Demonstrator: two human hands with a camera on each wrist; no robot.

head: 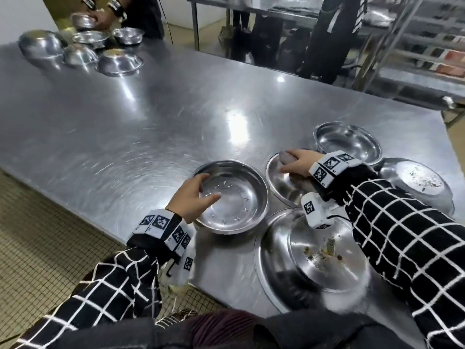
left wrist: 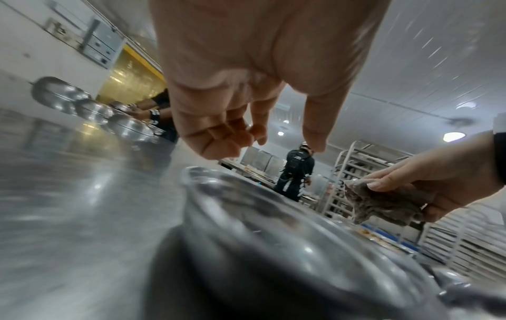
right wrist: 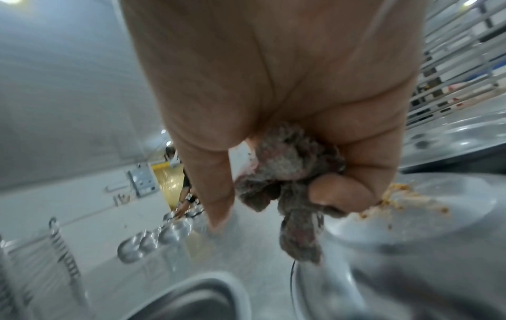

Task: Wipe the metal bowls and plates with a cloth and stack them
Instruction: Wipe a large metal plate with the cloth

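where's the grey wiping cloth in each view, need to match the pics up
Head: the crumpled grey cloth is right of centre, under the right hand, over a shallow metal plate.
Left wrist: far right, mid-height, bunched in that hand.
Right wrist: centre, hanging below the palm.
Shared landmark: the cluster of upturned metal bowls at the table's far end, seen in all three.
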